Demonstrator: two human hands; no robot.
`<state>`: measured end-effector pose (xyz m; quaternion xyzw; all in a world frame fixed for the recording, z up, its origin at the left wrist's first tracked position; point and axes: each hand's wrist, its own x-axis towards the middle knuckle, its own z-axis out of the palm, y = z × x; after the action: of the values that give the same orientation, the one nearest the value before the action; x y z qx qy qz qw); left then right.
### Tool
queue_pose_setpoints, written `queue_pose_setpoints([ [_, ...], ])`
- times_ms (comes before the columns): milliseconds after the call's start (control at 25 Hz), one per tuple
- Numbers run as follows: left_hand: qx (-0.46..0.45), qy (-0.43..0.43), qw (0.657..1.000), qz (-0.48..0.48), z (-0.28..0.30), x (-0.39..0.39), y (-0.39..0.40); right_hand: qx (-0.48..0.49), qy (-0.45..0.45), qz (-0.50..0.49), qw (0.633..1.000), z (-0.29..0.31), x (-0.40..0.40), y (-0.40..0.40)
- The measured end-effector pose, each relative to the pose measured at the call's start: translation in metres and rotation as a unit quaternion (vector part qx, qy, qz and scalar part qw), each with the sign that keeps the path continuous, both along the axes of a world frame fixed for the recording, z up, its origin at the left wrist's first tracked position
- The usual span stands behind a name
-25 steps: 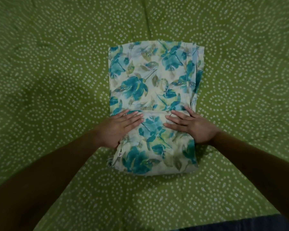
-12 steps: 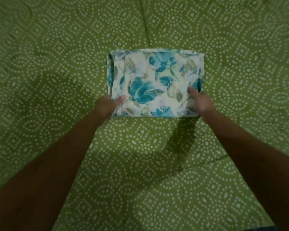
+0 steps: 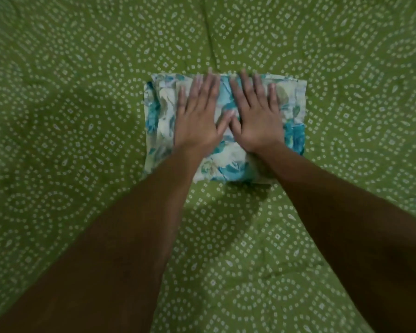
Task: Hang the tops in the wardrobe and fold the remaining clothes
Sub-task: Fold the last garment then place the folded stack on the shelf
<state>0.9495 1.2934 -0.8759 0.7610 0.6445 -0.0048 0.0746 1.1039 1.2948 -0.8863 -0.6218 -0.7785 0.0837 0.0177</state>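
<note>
Pressing down on the folded floral cloth [image 3: 226,164] are both hands, laid flat with the fingers straight and slightly spread; nothing is gripped or pinched by either. Half a second ago the near corners of the cloth were pinched by the two hands at its left and right sides, and a second ago the cloth was a longer strip with only its near part folded over; now the fold is closed and the palms have been brought onto the top of the bundle. The left hand [image 3: 198,116] is set on the left half and the right hand [image 3: 256,114] on the right half, side by side, with the thumbs meeting near the middle of the cloth. The fingertips are pointed away from the person and reach the far edge of the cloth; the wrists are placed over its middle, and the near edge is left uncovered between the forearms. The cloth is seen as a compact rectangle, its long axis running left to right, its edges roughly square to the person. It is laid on the green dotted bedsheet [image 3: 82,116], about midway across it and toward the far part of the visible surface, well away from any edge in view.
</note>
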Motion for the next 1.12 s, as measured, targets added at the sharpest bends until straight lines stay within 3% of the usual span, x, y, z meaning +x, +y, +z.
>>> queue_pose_setpoints([
  [120,0.05,0.031,0.997,0.059,-0.004,-0.022,0.023,0.022,-0.006,-0.054,0.998,-0.001,0.008,0.037],
  [200,0.051,0.014,0.979,0.197,-0.004,-0.038,0.019,0.029,0.0,-0.098,0.995,0.0,0.014,0.035],
  [280,0.043,-0.042,0.938,0.341,-0.003,-0.052,0.002,0.034,0.025,-0.179,0.983,0.002,0.023,0.018],
  [360,0.071,-0.114,0.913,0.386,0.002,-0.06,-0.024,0.035,0.096,-0.334,0.937,0.004,0.032,-0.007],
  [440,0.126,-0.2,0.872,0.428,0.012,-0.059,-0.045,0.057,0.165,-0.478,0.861,0.005,0.042,-0.036],
  [520,0.09,-0.244,0.834,0.487,0.023,-0.051,-0.042,0.048,0.237,-0.527,0.815,0.01,0.051,-0.051],
  [640,-0.115,-0.318,0.819,0.463,0.035,-0.048,-0.016,-0.114,0.409,-0.444,0.789,0.026,0.059,-0.036],
  [720,-0.173,-0.366,0.82,0.405,0.049,-0.045,-0.01,-0.214,0.468,-0.364,0.776,0.046,0.061,-0.026],
  [800,-0.129,-0.34,0.856,0.368,0.076,-0.043,-0.017,-0.193,0.463,-0.319,0.804,0.073,0.065,-0.028],
  [880,-0.085,-0.353,0.87,0.334,0.107,-0.043,-0.033,-0.136,0.453,-0.3,0.829,0.108,0.07,-0.041],
  [1120,-0.053,-0.502,0.819,0.271,0.266,-0.038,-0.09,0.006,0.401,-0.328,0.855,0.256,0.066,-0.112],
])
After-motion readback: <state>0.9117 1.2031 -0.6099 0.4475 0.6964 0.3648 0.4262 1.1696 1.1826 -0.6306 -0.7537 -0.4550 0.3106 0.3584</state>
